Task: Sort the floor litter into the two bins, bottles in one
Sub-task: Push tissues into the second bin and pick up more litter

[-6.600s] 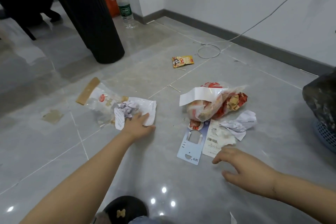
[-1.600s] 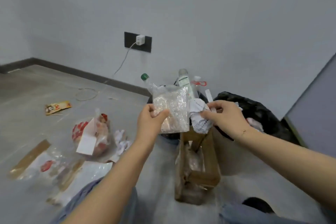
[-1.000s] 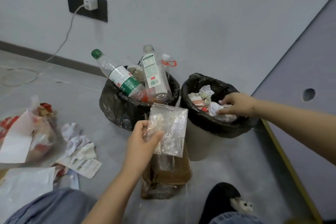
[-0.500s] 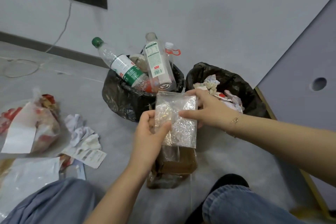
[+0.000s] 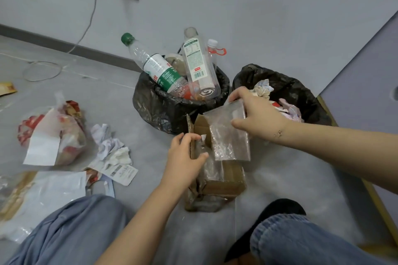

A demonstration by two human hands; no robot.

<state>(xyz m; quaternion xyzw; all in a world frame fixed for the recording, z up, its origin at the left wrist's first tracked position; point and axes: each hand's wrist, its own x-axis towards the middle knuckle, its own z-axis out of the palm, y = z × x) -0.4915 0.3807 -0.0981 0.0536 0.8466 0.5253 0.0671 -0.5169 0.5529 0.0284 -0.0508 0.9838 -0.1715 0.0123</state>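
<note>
— Since half a second ago the clear crinkly plastic bag point(image 5: 229, 135) has passed from one hand to the other: the left hand point(image 5: 185, 157) has let it go, and the right hand point(image 5: 256, 114) now has it alone, carried a little toward the bins.

— How is it held?

— Right thumb below and fingers over the bag's top edge, pinching it. The bag hangs in the air above the open brown cardboard box point(image 5: 217, 180), just in front of both bins.

— And the left hand?

— Its fingers curl over the box's raised flap, thumb on the inner side, gripping the cardboard. Clear plastic film lies crumpled inside the box.

— What do the bins hold?

— The left black-lined bin point(image 5: 163, 107) is stacked with bottles: a clear plastic bottle with a green cap and green label point(image 5: 155, 66) leaning out to the left, a clear bottle with a white label point(image 5: 197, 62) standing nearly upright, and a small one with a white cap and red ring point(image 5: 213, 49) behind. The right black-lined bin point(image 5: 286, 86) holds crumpled paper and wrappers point(image 5: 261, 89).

— What remains on the floor?

— To the left, a clear bag stuffed with red wrappers point(image 5: 53, 133), crumpled white paper scraps point(image 5: 112, 150), and a flat white plastic pouch point(image 5: 53, 191) by the person's knee. A white cable point(image 5: 90, 19) runs down from a wall charger.
</note>
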